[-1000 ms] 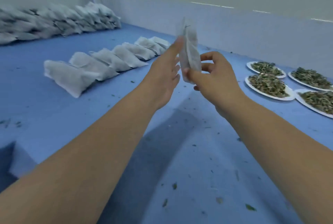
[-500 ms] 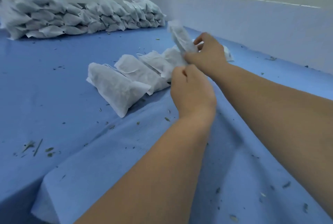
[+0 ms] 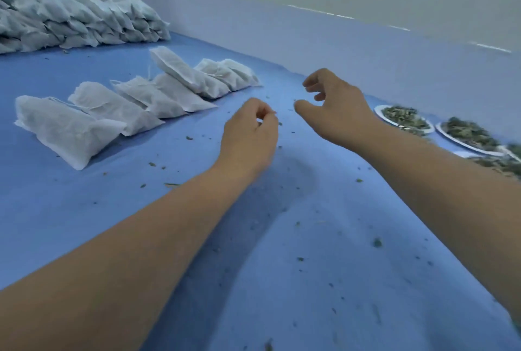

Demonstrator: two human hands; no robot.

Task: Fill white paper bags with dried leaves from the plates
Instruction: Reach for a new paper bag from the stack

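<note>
- The fingers (image 3: 265, 115) of the left hand (image 3: 248, 136) are loosely curled, thumb and forefinger close together, with nothing showing between them. Those of the right hand (image 3: 338, 109) are relaxed and half spread, also empty. Both hands hover over the blue surface (image 3: 310, 238), a little apart.
- Half a second ago the two hands held a filled white paper bag (image 3: 180, 68) up by its top. It has now been let go and lies to the left of the hands on the row of filled bags (image 3: 93, 105), slanting across the ones beneath it rather than sitting in line with them.
- That looks like one more bag finished and put down, so the work seems to be between bags. The next step would probably be to take an empty bag and go to the plates. No empty bag shows here.
- The row runs from near left towards the far centre. Each bag is plump and overlaps the next, with a thin string at its mouth. The paper hides what is inside, so fullness is judged from the bulge alone.
- A much larger stack of similar bags (image 3: 79, 23) is piled at the far left against the low wall (image 3: 310, 40).
- At the right stand white plates (image 3: 379, 111) heaped with dried leaves (image 3: 406, 118). At least three show, all blurred, and the nearest is cut off by the edge of the view. They still look well stocked.
- Leaf crumbs (image 3: 376, 243) are scattered across the surface.
</note>
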